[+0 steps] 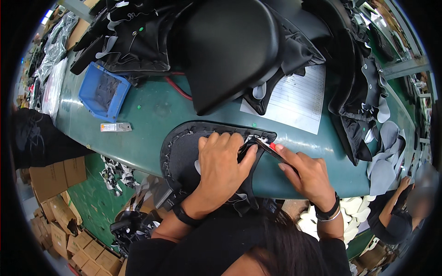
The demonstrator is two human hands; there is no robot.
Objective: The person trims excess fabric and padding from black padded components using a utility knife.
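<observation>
A curved black padded cover [177,149] lies with its underside up at the table's near edge, stitches or staples running along its rim. My left hand [223,165] is closed over its right part, thumb and fingers pinching the dark material near the top edge. Held in my right hand [306,175] is a slim black-and-red utility knife [275,154]. Its tip meets the cover by a strip of white material, close to my left thumb; the blade itself is hard to make out.
Large black padded shells [230,46] are heaped at the back, with more along the right side [352,92]. A printed sheet [299,99] lies partly under them. A blue bin [101,92] and a small flat packet [116,127] sit on the left. Cardboard boxes [57,179] stand on the floor; another person [400,211] is at right.
</observation>
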